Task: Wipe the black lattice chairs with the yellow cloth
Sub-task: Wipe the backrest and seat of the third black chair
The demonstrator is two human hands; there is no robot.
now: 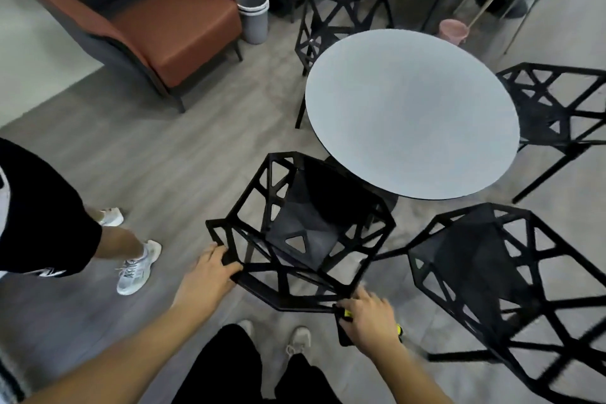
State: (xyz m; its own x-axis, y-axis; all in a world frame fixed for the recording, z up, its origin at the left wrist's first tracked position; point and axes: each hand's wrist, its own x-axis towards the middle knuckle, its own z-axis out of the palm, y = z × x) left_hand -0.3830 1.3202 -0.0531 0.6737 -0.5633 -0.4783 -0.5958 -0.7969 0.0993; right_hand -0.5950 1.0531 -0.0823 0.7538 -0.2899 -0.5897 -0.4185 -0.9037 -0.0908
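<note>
A black lattice chair (295, 223) stands in front of me, its seat tucked partly under the round table. My left hand (206, 275) grips the left corner of its backrest rim. My right hand (370, 318) curls over the rim's right corner, holding the yellow cloth (398, 330), of which only small yellow bits show under the palm. A second lattice chair (492, 289) stands to the right, a third (557, 108) beyond the table on the right, and a fourth (337, 3) at the table's far side.
A round grey table (410, 115) fills the middle. An orange armchair (147, 16) and a grey bin (252, 15) stand at the back left. Another person's legs and white sneakers (137, 269) are at my left. A pink bucket (454, 31) sits at the back right.
</note>
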